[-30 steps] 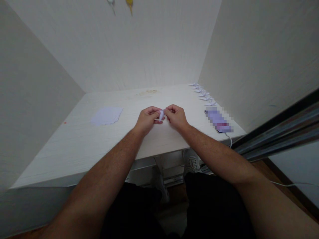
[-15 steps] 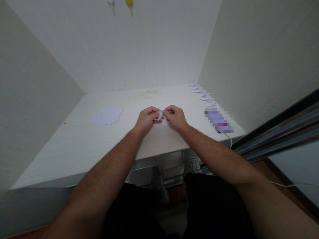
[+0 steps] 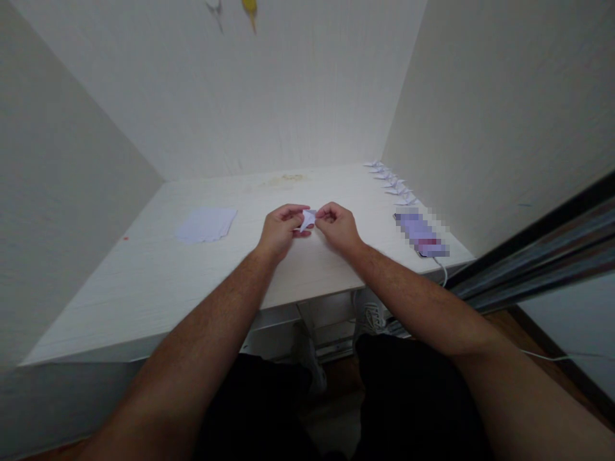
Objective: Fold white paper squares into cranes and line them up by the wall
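Over the middle of the white table point(image 3: 144, 282), both hands pinch a small folded piece of pale paper point(image 3: 307, 219). My left hand point(image 3: 281, 228) grips its left side with closed fingers. Closed on the paper's right side is my right hand point(image 3: 336, 225), thumb and forefinger together. The paper is held just above the tabletop, and most of it is hidden by the fingers.
A stack of pale paper sheets point(image 3: 206, 223) lies at the left. Several small folded paper figures point(image 3: 391, 180) line the right wall. A phone point(image 3: 421, 234) with a white cable lies at the right edge. Walls close in on three sides.
The folded paper has spread a little wider between the fingers and tilted; both hands have stayed in almost the same place.
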### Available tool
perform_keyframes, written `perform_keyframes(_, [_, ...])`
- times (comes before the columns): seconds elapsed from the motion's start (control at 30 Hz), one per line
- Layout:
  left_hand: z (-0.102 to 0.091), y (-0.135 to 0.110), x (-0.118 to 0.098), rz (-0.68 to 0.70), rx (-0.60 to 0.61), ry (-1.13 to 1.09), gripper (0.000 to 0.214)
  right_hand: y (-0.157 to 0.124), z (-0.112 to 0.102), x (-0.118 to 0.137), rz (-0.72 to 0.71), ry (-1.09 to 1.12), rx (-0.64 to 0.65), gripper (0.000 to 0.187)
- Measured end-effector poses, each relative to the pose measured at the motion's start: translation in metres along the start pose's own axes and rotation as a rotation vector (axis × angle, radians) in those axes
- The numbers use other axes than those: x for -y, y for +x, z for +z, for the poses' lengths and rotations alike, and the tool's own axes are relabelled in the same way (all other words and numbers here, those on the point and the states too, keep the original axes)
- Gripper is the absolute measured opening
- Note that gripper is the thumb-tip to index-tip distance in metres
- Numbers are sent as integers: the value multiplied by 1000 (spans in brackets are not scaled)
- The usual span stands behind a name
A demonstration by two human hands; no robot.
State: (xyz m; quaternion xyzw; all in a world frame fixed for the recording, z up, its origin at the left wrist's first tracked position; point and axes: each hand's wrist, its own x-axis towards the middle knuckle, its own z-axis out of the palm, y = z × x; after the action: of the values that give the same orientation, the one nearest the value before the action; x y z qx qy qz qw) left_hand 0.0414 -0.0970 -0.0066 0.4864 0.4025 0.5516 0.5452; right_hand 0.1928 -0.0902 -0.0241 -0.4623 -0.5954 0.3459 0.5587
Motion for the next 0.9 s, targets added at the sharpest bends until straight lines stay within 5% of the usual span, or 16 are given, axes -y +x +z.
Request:
perform_keyframes(0.43, [0,3,5,81,-17,12,16,0,-2,-2,-207,-211,17,6])
perform_keyframes(0.77, [-1,3,4,40,-4,-67,18,-12,-1,0,-498,-364,125,16])
perform_keyframes(0.9, [0,4,2,0,-31,-87,14,-12,1,-3,-532,-379,67,9])
